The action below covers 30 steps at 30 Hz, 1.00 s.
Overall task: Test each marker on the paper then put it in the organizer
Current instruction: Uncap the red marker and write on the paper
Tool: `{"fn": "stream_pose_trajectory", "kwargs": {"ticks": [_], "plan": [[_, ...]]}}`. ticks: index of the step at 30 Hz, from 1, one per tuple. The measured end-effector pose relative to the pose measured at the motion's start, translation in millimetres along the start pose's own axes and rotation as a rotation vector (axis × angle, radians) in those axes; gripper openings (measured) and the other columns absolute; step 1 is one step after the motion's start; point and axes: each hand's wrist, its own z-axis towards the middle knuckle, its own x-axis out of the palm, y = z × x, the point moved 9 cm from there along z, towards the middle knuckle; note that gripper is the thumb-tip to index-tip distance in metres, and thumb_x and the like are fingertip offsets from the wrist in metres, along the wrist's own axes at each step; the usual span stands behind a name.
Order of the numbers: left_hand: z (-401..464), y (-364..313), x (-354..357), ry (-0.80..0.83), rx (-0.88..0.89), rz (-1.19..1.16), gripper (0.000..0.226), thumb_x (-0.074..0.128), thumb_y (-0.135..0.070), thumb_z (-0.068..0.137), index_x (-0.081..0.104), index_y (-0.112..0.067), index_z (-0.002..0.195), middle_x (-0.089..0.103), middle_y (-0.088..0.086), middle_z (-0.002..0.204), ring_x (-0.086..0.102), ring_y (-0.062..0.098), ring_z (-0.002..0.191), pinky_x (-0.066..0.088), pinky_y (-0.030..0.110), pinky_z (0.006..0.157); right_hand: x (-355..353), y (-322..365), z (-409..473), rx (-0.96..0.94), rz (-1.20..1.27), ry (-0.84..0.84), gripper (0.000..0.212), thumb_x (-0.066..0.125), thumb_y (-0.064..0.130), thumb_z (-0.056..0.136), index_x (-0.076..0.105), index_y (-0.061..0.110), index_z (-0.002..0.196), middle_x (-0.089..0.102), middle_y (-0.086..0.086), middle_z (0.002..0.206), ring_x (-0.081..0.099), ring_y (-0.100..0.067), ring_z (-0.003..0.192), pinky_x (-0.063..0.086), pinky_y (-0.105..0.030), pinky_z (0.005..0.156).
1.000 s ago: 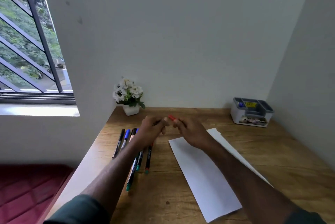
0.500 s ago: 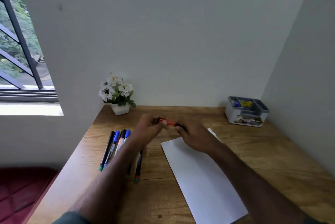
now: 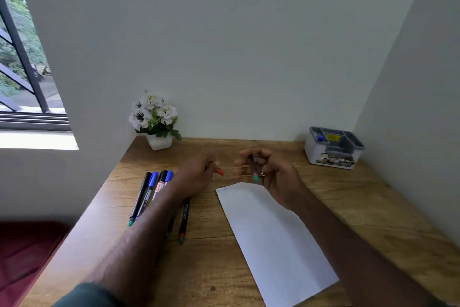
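My left hand (image 3: 196, 177) pinches a small red marker cap (image 3: 220, 171) above the wooden desk. A little to its right, my right hand (image 3: 271, 172) holds a dark marker (image 3: 253, 167) with a teal end, just past the far corner of the white paper (image 3: 271, 237). The two hands are apart. A faint mark shows at the paper's far left corner. Several more markers (image 3: 151, 192) lie in a row on the desk, partly under my left forearm. The grey and white organizer (image 3: 333, 148) stands at the back right, with a blue item in one compartment.
A white pot of white flowers (image 3: 156, 122) stands at the desk's back left corner. Walls close the desk (image 3: 249, 269) in at the back and right. A barred window is on the left, and a red cushion lies low at the left.
My hands have pulled apart: the red cap has come off in my left hand, and my right hand has drawn the marker to the right. My head has turned slightly rightward.
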Motion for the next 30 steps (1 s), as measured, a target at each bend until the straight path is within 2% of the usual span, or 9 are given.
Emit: {"fn": "stream_pose_trajectory", "kwargs": {"ticks": [2,4,7,9,12,14,17,21,30], "plan": [[-0.6,-0.1,0.0,0.009,0.007,0.001,0.026,0.041,-0.038,0.103,0.063,-0.036,0.089,0.058,-0.017,0.077,0.055,0.002,0.076,0.037,0.028,0.069,1.0,0.2,-1.8,-0.087,-0.193,-0.007,0.021,0.056,0.006,0.085,0.062,0.004,0.105,0.07,-0.022,0.096,0.07,-0.027,0.082,0.057,-0.036,0.071],[-1.8,0.4,2.4,0.048,-0.005,-0.012,0.033,0.037,-0.047,0.102,0.066,-0.032,0.105,0.057,-0.017,0.088,0.053,0.001,0.083,0.038,0.029,0.075,2.9,-0.1,-8.4,-0.18,-0.511,-0.054,0.009,0.064,0.013,0.094,0.061,0.006,0.091,0.066,-0.009,0.078,0.063,-0.015,0.072,0.048,-0.024,0.065],[-3.2,5.5,8.7,0.141,-0.049,0.175,0.037,0.051,-0.056,0.093,0.056,-0.025,0.113,0.052,-0.01,0.099,0.049,0.011,0.092,0.039,0.031,0.078,-1.6,-21.3,-18.8,-0.085,-0.701,-0.137,0.046,0.044,0.043,0.105,0.064,0.009,0.082,0.064,0.002,0.075,0.056,-0.004,0.071,0.04,-0.019,0.07],[-2.6,8.2,11.9,0.178,-0.053,0.343,0.052,0.066,-0.058,0.082,0.052,-0.025,0.118,0.048,-0.007,0.105,0.044,0.013,0.096,0.039,0.031,0.081,-8.2,-36.2,-22.0,0.003,-0.647,-0.178,0.046,0.038,0.05,0.105,0.066,0.016,0.092,0.069,0.0,0.086,0.06,-0.012,0.081,0.043,-0.024,0.074],[-0.2,10.8,13.6,0.183,-0.071,0.357,0.061,0.074,-0.06,0.074,0.051,-0.024,0.118,0.054,-0.001,0.112,0.042,0.014,0.095,0.039,0.032,0.081,-13.0,-42.0,-20.3,0.087,-0.563,-0.204,0.018,0.051,0.03,0.1,0.067,0.023,0.102,0.075,0.003,0.094,0.063,-0.012,0.082,0.046,-0.026,0.071],[0.4,11.4,15.1,0.184,-0.075,0.339,0.054,0.075,-0.058,0.074,0.048,-0.027,0.11,0.053,-0.001,0.108,0.042,0.014,0.092,0.039,0.033,0.08,-14.5,-35.5,-16.8,0.068,-0.639,-0.228,0.009,0.062,0.018,0.089,0.071,0.021,0.088,0.074,0.004,0.087,0.065,-0.008,0.079,0.047,-0.023,0.067],[0.4,11.6,16.0,0.183,-0.091,0.3,0.05,0.076,-0.056,0.074,0.04,-0.032,0.098,0.048,-0.006,0.097,0.044,0.013,0.089,0.038,0.032,0.076,-8.6,-24.9,-6.7,0.043,-0.794,-0.243,0.019,0.072,0.009,0.081,0.069,0.019,0.065,0.068,0.006,0.068,0.062,-0.002,0.063,0.044,-0.013,0.053],[1.7,13.5,16.3,0.173,-0.094,0.254,0.049,0.079,-0.054,0.072,0.038,-0.035,0.091,0.047,-0.01,0.089,0.045,0.011,0.084,0.038,0.032,0.073,4.0,-25.9,8.1,0.033,-0.76,-0.195,0.014,0.067,0.005,0.079,0.062,-0.003,0.068,0.059,-0.008,0.062,0.051,-0.001,0.054,0.039,-0.016,0.051],[1.1,17.6,19.0,0.208,-0.136,0.1,0.047,0.081,-0.045,0.073,0.044,-0.033,0.099,0.044,-0.015,0.084,0.042,0.004,0.076,0.035,0.024,0.063,-2.2,-41.2,8.5,-0.003,-0.678,-0.213,0.021,0.063,-0.001,0.081,0.05,-0.007,0.066,0.05,-0.004,0.057,0.046,-0.007,0.055,0.037,-0.018,0.051]]}}
